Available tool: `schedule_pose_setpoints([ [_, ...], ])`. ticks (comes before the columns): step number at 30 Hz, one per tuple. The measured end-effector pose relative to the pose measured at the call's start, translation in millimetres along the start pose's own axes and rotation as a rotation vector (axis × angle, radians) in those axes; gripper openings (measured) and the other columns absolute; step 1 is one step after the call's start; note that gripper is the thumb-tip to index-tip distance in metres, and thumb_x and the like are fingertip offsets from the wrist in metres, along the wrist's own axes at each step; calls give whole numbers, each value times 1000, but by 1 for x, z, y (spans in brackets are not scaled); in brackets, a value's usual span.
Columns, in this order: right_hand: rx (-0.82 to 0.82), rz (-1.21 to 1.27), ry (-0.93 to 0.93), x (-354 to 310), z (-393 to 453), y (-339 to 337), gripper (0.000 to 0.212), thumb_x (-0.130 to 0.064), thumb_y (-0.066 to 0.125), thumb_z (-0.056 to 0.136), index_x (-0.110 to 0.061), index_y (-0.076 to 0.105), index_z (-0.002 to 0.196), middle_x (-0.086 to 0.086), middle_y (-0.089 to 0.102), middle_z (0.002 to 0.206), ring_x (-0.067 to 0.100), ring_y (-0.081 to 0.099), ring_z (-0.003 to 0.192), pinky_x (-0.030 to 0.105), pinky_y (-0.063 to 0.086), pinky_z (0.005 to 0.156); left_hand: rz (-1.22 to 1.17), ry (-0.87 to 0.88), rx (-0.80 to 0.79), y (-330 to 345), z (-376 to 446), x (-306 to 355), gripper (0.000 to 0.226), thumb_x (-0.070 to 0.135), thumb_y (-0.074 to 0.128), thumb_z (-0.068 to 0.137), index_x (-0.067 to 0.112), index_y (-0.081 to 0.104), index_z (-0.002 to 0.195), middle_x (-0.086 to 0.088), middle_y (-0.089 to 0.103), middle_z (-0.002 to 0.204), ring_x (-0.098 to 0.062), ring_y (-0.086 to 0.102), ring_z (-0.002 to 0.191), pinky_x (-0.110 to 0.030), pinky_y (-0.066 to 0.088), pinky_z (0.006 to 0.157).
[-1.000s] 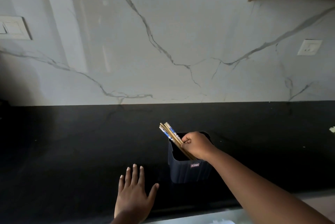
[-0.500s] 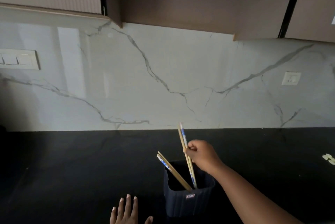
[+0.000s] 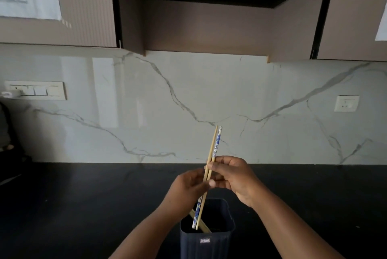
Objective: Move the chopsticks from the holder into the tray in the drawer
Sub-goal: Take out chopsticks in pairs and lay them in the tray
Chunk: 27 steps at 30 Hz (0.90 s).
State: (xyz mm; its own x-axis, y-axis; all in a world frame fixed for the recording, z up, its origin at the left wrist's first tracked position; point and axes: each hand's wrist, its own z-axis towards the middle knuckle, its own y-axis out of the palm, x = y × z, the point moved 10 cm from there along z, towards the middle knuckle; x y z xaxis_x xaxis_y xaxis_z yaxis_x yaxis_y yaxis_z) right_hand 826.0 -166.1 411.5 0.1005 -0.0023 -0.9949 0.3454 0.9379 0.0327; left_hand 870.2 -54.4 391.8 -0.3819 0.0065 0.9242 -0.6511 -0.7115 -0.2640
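A dark ribbed holder (image 3: 207,242) stands on the black counter near the bottom middle. Above it a pair of chopsticks (image 3: 213,149), bamboo with blue-and-white ends, is held nearly upright. My right hand (image 3: 234,177) pinches the pair around its middle. My left hand (image 3: 188,187) has come up from the left and its fingers hold the same pair just below. More chopsticks (image 3: 200,225) lean inside the holder, mostly hidden by its rim. The drawer and its tray are out of view.
The black counter (image 3: 83,206) runs the full width below a marble backsplash (image 3: 146,112). Wall cabinets (image 3: 205,28) hang overhead. A switch plate (image 3: 37,91) sits on the wall at left, a socket (image 3: 346,103) at right.
My right hand lifted a pair of chopsticks up out of the holder. My left hand left the counter and rose to take hold of the pair. The camera tilted upward.
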Motion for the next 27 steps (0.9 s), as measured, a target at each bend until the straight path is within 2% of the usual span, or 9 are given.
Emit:
schedule_pose_setpoints([
  [2, 12, 5, -1, -2, -3, -6, 8, -12, 68, 87, -6, 74, 89, 19, 75, 89, 31, 73, 78, 36, 60, 68, -30, -27, 29, 5, 2, 5, 17, 18, 66, 89, 32, 76, 93, 2, 76, 83, -8, 70, 77, -23, 56, 73],
  [4, 3, -14, 10, -3, -7, -12, 9, -12, 68, 88, -5, 72, 92, 19, 75, 89, 33, 73, 82, 40, 61, 73, -79, -100, 44, 8, 3, -1, 20, 8, 64, 90, 22, 78, 91, -2, 70, 69, -13, 64, 62, -27, 56, 66],
  [8, 109, -163, -101, -28, -15, -32, 9, -12, 68, 87, -17, 73, 93, 6, 75, 89, 21, 72, 81, 28, 60, 69, -215, -224, 77, 9, 6, -12, 15, 2, 62, 90, 6, 71, 100, -8, 72, 73, -20, 71, 68, -27, 57, 63],
  [10, 193, -282, -346, -66, -28, -41, 17, -10, 69, 86, -24, 73, 95, -4, 75, 92, 10, 70, 88, 21, 57, 76, -297, -283, 66, 9, 7, -16, 13, 4, 62, 90, 6, 68, 102, -9, 75, 82, -20, 73, 73, -25, 56, 61],
  [12, 173, -552, -701, -108, -54, -30, 26, -4, 70, 84, -24, 74, 100, -12, 73, 101, 1, 67, 97, 15, 52, 86, -373, -311, 28, 9, 7, -13, 12, 7, 62, 90, 8, 70, 100, -11, 76, 89, -22, 74, 77, -27, 57, 62],
  [14, 108, -963, -1029, -122, -82, -1, 33, 6, 74, 77, -19, 76, 98, -4, 74, 105, 10, 66, 106, 24, 51, 92, -460, -306, -12, 10, 9, -7, 15, 7, 60, 91, 8, 74, 94, -15, 75, 93, -23, 73, 79, -28, 57, 63],
  [16, 37, -1236, -1193, -110, -96, 22, 37, 7, 79, 67, -18, 77, 94, 4, 74, 104, 22, 67, 107, 35, 51, 91, -562, -292, -73, 13, 11, 1, 18, 8, 59, 88, 5, 75, 97, -17, 74, 93, -23, 72, 80, -29, 58, 65],
  [20, -109, -1368, -1208, -74, -95, 38, 31, -1, 80, 69, -19, 77, 94, 7, 73, 108, 26, 67, 106, 39, 57, 86, -655, -276, -184, 22, 10, 11, 22, 6, 57, 91, 2, 71, 107, -18, 72, 97, -22, 71, 81, -29, 59, 66],
  [27, -101, -1325, -1155, -52, -86, 44, 23, -12, 67, 76, -18, 77, 96, 6, 71, 103, 20, 68, 98, 27, 57, 81, -700, -357, -206, 27, 5, -7, 30, 6, 60, 82, -2, 69, 109, -20, 69, 97, -23, 66, 75, -29, 60, 65],
])
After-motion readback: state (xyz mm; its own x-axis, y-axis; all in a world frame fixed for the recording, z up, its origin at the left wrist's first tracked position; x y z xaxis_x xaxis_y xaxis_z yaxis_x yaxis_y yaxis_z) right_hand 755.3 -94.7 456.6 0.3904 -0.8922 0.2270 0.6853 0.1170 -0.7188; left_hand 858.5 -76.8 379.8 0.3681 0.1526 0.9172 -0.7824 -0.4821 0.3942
